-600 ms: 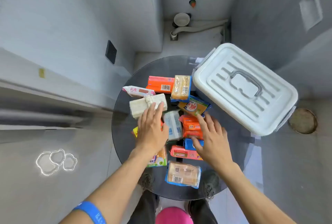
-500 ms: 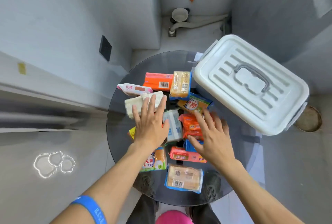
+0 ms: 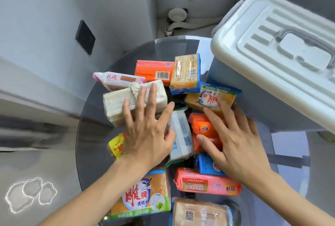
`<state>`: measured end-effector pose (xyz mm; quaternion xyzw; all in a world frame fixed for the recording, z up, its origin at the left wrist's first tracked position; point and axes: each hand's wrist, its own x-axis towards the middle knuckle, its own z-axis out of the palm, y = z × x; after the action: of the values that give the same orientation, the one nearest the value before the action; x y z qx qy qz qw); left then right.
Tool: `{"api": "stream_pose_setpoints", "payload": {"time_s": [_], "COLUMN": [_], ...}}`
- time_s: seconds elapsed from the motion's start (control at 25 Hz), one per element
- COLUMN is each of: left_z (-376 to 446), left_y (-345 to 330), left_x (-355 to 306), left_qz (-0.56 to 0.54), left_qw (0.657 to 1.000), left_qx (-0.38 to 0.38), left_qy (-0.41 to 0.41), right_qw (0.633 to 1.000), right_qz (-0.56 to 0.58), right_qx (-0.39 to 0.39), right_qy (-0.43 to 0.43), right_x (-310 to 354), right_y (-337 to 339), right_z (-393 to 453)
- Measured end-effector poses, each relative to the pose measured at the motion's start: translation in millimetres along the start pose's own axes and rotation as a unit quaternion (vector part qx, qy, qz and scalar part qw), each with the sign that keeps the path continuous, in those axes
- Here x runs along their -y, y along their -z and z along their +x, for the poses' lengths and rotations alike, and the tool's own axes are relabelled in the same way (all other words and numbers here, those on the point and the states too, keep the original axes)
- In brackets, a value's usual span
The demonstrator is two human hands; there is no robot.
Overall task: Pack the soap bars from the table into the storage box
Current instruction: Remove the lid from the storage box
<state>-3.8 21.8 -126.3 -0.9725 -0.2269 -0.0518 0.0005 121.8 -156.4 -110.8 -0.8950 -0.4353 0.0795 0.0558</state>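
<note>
Several wrapped soap bars lie in a heap on the round glass table (image 3: 94,135). My left hand (image 3: 146,131) lies flat with spread fingers on a cream soap pack (image 3: 116,104), its thumb against a white-blue bar (image 3: 181,135). My right hand (image 3: 235,138) rests with straight fingers over an orange bar (image 3: 201,126) and reaches a yellow-blue bar (image 3: 204,98). The white storage box (image 3: 282,66) stands at the right with its lid closed. Neither hand grips anything.
Other bars surround the hands: an orange box (image 3: 152,71), a pink packet (image 3: 116,79), a tan bar (image 3: 186,71), a pink-red bar (image 3: 204,184), a green-labelled pack (image 3: 141,196). A wall with a black socket (image 3: 85,37) is on the left.
The view has come much closer to the table. Both hands have slid forward a little over the heap, the left further onto the cream pack, the right toward the yellow-blue bar.
</note>
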Motion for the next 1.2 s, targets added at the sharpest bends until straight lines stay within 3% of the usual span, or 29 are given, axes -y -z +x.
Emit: {"api": "stream_pose_setpoints", "payload": {"time_s": [0.4, 0.56, 0.88, 1.08, 1.2], "left_z": [-2.8, -10.3, -26.6, -28.8, -21.9], "left_y": [-20.5, -6.7, 21.6, 31.2, 18.1], "left_x": [-2.7, 4.0, 1.6, -6.2, -8.2], "left_qz": [0.050, 0.037, 0.025, -0.017, 0.014], "left_qw": [0.995, 0.998, 0.998, 0.999, 0.998], "left_qx": [-0.084, -0.043, 0.034, -0.027, -0.057], "left_qy": [-0.026, -0.027, -0.045, -0.041, -0.026], "right_qw": [0.998, 0.997, 0.999, 1.000, 0.999], "right_qz": [-0.053, -0.030, 0.026, 0.006, -0.035], "right_qx": [-0.046, -0.064, -0.026, 0.005, 0.000], "right_qy": [0.006, -0.006, -0.004, 0.015, 0.032], "right_x": [7.3, 15.5, 21.0, 23.3, 23.2], "right_y": [-8.7, -3.4, 7.0, 13.9, 9.4], "right_z": [-8.4, -15.8, -24.5, -30.2, -39.1]}}
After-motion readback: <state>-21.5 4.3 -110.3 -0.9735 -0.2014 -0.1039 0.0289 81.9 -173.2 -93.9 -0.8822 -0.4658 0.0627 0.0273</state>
